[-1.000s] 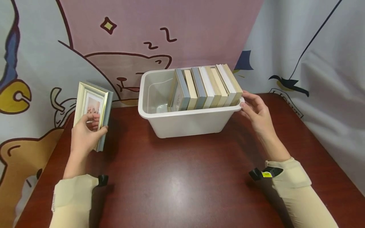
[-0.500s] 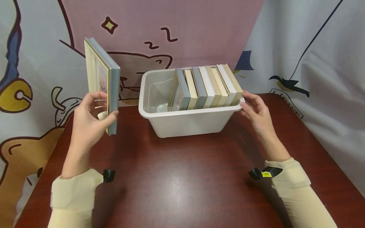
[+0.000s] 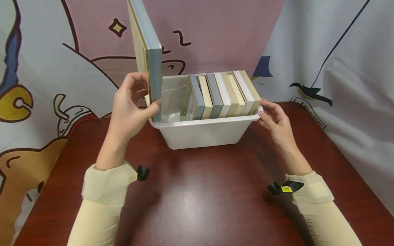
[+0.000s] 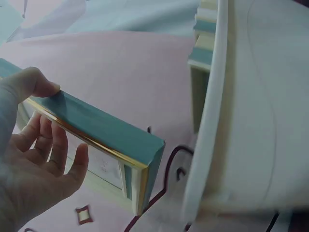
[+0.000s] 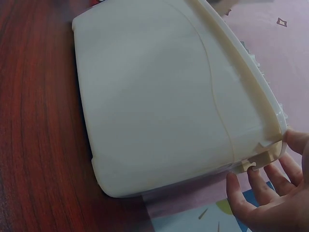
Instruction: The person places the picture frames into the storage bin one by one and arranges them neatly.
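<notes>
A blue-grey picture frame (image 3: 155, 68) with a gold inner edge stands upright at the left end of a white plastic bin (image 3: 203, 134). My left hand (image 3: 127, 107) grips its lower part, the thumb on the blue side and the fingers on the picture face. In the left wrist view, the frame (image 4: 108, 124) is apart from the bin's rim. My right hand (image 3: 278, 127) holds the bin's right end; in the right wrist view the thumb lies on the rim and the fingers reach under it. Several frames (image 3: 217, 95) in blue-grey, cream and white lean in a row inside the bin.
The bin stands on a dark red-brown table (image 3: 184, 191). Behind it hangs a patterned cloth (image 3: 215, 34) with cartoon drawings. Inside the bin, bare floor shows left of the row.
My left hand has lifted the picture frame from the table's left side, turned it upright and carried it right to the bin's left end. The right hand has stayed at the rim.
</notes>
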### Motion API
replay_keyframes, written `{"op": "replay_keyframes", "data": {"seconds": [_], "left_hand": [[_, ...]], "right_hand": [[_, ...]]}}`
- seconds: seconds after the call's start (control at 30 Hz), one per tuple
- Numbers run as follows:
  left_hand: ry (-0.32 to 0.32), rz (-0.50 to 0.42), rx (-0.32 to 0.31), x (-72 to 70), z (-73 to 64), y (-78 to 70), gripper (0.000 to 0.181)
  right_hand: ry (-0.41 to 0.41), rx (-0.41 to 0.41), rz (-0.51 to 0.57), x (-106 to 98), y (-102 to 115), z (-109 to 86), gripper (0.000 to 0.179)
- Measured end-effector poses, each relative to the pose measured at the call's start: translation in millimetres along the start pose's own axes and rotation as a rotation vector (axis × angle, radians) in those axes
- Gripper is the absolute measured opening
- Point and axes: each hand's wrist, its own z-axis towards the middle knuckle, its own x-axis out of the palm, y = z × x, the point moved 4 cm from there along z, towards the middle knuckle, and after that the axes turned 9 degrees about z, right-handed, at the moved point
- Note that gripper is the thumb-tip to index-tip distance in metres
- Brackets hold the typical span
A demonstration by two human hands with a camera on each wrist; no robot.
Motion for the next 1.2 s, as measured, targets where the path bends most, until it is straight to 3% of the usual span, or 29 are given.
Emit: {"op": "replay_keyframes", "data": {"seconds": [0.1, 0.27, 0.37, 0.47, 0.57, 0.63, 0.73, 0.9, 1.0, 1.07, 1.2], "left_hand": [[0.047, -0.006, -0.010, 17.5, 8.6, 4.2, 0.044], [0.171, 0.073, -0.104, 46.9, 16.1, 25.5, 0.049], [0.277, 0.143, -0.149, 64.6, 17.5, 41.3, 0.048], [0.425, 0.226, -0.174, 80.2, 17.4, 53.6, 0.042], [0.556, 0.270, -0.186, 88.1, 17.0, 60.0, 0.040], [0.607, 0.259, -0.207, 88.3, 17.5, 61.0, 0.039], [0.629, 0.220, -0.300, 85.9, 19.2, 61.0, 0.040], [0.560, 0.141, -0.541, 90.1, 27.1, 59.9, 0.068], [0.568, 0.199, -0.644, 95.1, 31.2, 61.2, 0.082], [0.602, 0.231, -0.699, 97.0, 31.4, 63.7, 0.082], [0.659, 0.242, -0.756, 94.4, 27.8, 69.2, 0.059]], "right_hand": [[0.003, -0.002, 0.000, 0.2, 0.1, -0.1, 0.032], [0.000, 0.001, -0.010, 0.2, -0.2, -0.6, 0.032], [0.000, 0.002, -0.005, -0.1, -1.0, -0.8, 0.032], [0.000, 0.001, -0.003, -0.3, -1.5, -1.0, 0.032], [-0.002, 0.000, -0.004, -0.7, -1.7, -0.9, 0.032], [-0.002, -0.002, -0.002, -0.9, -1.7, -0.3, 0.032], [-0.004, -0.003, -0.005, -1.1, -1.5, 0.5, 0.031], [-0.011, 0.000, -0.009, -1.2, -0.3, 0.5, 0.031], [-0.014, 0.002, -0.011, -1.5, 0.1, 0.1, 0.031], [-0.013, 0.002, -0.012, -1.4, 0.1, -0.1, 0.031], [-0.004, 0.003, -0.013, -0.9, -0.4, 0.3, 0.032]]}}
